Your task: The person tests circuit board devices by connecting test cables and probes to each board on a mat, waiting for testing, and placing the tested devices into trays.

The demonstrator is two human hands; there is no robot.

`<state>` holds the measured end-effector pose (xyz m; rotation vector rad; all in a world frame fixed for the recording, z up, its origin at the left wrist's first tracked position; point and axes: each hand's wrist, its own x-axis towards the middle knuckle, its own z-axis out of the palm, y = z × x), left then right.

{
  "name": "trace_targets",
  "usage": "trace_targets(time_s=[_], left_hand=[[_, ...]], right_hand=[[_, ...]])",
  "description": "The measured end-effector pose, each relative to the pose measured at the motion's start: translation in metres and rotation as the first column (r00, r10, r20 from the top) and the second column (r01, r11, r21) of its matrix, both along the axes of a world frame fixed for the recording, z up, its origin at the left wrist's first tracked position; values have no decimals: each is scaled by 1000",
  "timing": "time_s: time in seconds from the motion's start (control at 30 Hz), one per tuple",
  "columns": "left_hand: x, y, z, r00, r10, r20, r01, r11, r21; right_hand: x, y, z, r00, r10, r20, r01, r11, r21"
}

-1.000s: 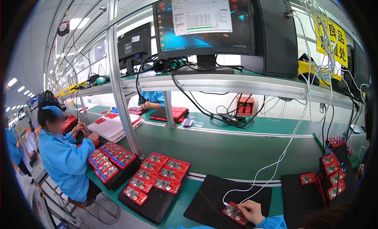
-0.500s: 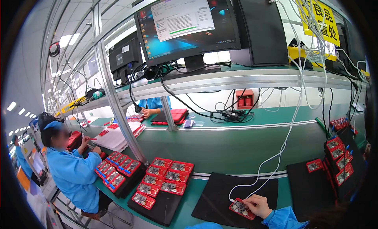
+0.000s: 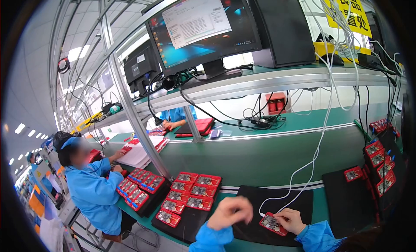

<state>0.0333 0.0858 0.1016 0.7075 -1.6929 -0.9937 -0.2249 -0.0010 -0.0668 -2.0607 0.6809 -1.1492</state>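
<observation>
On the black mat [image 3: 255, 195] lies a circuit board [image 3: 273, 222] in a red tray, with a round coin-like part on it. My right hand [image 3: 292, 221] is closed at the board's upper right edge, fingertips pressed together there. A white cable [image 3: 288, 189] has its plug at the board's upper left corner. A second white strand runs down to my right fingertips; its end is hidden. My left hand [image 3: 231, 212] is raised to the left of the board, over the mat's edge, slightly blurred. Its fingers are loosely bent and apart, and nothing shows in them.
Several boards in red trays [image 3: 190, 192] sit on a black pad at left, and more stand at the right [image 3: 379, 165]. A co-worker in blue [image 3: 93, 189] sits at left. Above, a shelf [image 3: 268, 83] carries a monitor [image 3: 203, 31] and hanging cables.
My left hand has come up into view from the bottom edge. My right hand stays at the board. The whole view has shifted a little, and the green bar on the monitor is gone.
</observation>
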Motion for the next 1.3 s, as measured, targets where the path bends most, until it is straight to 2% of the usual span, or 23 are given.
trace_targets(time_s=[0.07,0.13,0.17,0.23,0.27,0.33,0.37,0.4,0.47,0.5,0.6,0.63,0.73,0.77,0.83,0.87,0.93,1.0,1.1,1.3], left_hand=[[-4,-53,-83,924,378,-64,-362,915,180],[8,-65,-153,836,549,1,-534,812,234],[5,-66,-148,838,546,-8,-530,818,224],[2,-51,-142,850,499,168,-498,866,-50],[7,-49,-142,884,362,297,-357,931,-73],[6,-50,-151,853,132,505,-153,988,0],[-2,-41,-134,777,129,616,-153,988,-14],[-3,-44,-140,780,127,613,-155,988,-7],[-4,-48,-150,802,229,551,-111,965,-238],[-5,-49,-150,768,210,606,-113,974,-195],[-14,-54,-148,731,196,653,-67,974,-217],[-16,-57,-149,735,227,640,-46,957,-286],[-16,-64,-147,720,225,656,2,945,-327],[-14,-66,-146,709,220,670,9,947,-321],[-15,-68,-143,720,211,661,22,945,-325],[-15,-67,-144,741,211,637,27,939,-342],[-17,-63,-144,785,201,586,-54,965,-258],[-21,-59,-140,728,210,653,-76,971,-227],[-21,-60,-138,708,160,687,-10,976,-217],[-23,-55,-144,685,190,703,27,958,-285]], right_hand=[[1,2,6,1000,3,-8,-4,999,-37],[-1,0,8,1000,0,-30,-2,996,-88],[-1,0,5,1000,10,-16,-11,996,-89],[-1,1,8,1000,19,-7,-20,999,-47],[1,3,12,1000,25,-9,-25,999,-47],[4,9,19,1000,-31,2,32,999,-17],[4,8,20,1000,-28,-2,28,999,-14],[3,8,21,999,-35,-7,34,999,-19],[2,7,19,999,-39,-16,39,999,-8],[1,4,14,999,-46,-28,45,998,-43],[1,3,15,997,-61,-44,56,992,-110],[2,3,15,997,-65,-48,60,992,-110],[4,-2,10,999,-30,11,31,994,-103],[3,-3,9,998,-57,-13,57,998,-31],[5,-5,14,994,-81,79,75,994,81],[5,-6,10,983,-80,164,50,983,176],[3,-4,15,967,-105,232,-8,897,441],[2,-6,12,941,-86,327,-82,879,470],[4,-9,14,920,-178,349,-83,783,617],[2,-14,6,897,-216,386,-111,734,670]])
